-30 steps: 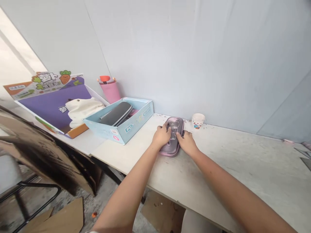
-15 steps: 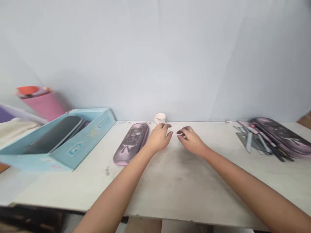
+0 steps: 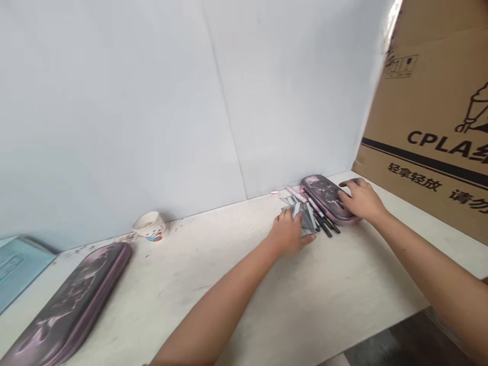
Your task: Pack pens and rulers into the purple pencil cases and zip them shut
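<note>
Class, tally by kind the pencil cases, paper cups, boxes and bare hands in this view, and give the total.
Pencil cases: 2 (left case, right case)
Paper cups: 1 (paper cup)
Boxes: 2 (blue box, cardboard box)
Bare hands: 2 (left hand, right hand)
Total: 7

I see left hand [image 3: 285, 233] over rulers [image 3: 307, 222] | right hand [image 3: 363, 201] beside pencil case [image 3: 326, 193] | pens [image 3: 326, 226] alongside it | paper cup [image 3: 152, 229], another pencil case [image 3: 72, 297] farther left on table [image 3: 213, 259]

On the table [image 3: 213, 244] sit, left to right, the near pencil case [image 3: 72, 305], paper cup [image 3: 149, 227], pens [image 3: 324, 225] and far pencil case [image 3: 323, 193].
</note>
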{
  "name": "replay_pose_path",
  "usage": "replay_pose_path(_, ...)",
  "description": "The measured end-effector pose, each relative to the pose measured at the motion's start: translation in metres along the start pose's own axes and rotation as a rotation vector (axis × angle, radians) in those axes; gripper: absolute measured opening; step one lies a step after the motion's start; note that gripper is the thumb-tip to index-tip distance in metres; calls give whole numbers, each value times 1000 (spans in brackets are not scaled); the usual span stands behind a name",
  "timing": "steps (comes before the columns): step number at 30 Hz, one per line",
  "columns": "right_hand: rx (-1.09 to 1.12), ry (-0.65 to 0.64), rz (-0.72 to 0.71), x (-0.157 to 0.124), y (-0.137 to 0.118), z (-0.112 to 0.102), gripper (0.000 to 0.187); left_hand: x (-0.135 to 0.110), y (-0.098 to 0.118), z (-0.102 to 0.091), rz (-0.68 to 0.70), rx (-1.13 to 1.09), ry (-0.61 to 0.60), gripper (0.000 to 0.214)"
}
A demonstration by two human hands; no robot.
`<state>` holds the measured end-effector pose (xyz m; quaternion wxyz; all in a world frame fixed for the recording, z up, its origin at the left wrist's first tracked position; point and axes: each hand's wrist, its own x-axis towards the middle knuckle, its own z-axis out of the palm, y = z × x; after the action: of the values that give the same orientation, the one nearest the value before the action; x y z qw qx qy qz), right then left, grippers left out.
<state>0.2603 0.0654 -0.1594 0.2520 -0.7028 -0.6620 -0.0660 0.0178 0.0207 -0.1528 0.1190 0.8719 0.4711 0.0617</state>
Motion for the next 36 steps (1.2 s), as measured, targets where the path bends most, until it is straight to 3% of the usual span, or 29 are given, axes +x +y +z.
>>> replay_pose_path(3, 61, -79, -19, 6, 19, 13, 44, 35, 21, 17, -27, 40, -25, 95)
replay_pose_path(6, 168, -127, -54, 11, 21, 25, 40, 59, 30, 27, -93, 52, -37, 105)
replay_pose_path(9, 180, -118, -70, 13, 15, 31, 40, 70, 29, 29, -133, 37, -59, 110)
replay_pose_path(13, 113, -89, -58, 8, 1, 32, 39, 67, 20, 24, -129, 32, -99, 114)
replay_pose_path(20, 92, -76, -109, -13, -51, 31, 37, 26, -15, 11, -142, 16, -128, 116)
replay_pose_path(30, 54, -158, -180, -62, -180, 32, 40, -83, -88, -23, -228, 23, -158, 120)
replay_pose_path(33, 42, -181, -205, -72, -208, 33, 40, -108, -106, -29, -263, -14, -114, 118)
replay_pose_path(36, 108, -229, -194, -75, -219, 35, 39, -117, -114, -28, -302, -79, -9, 102)
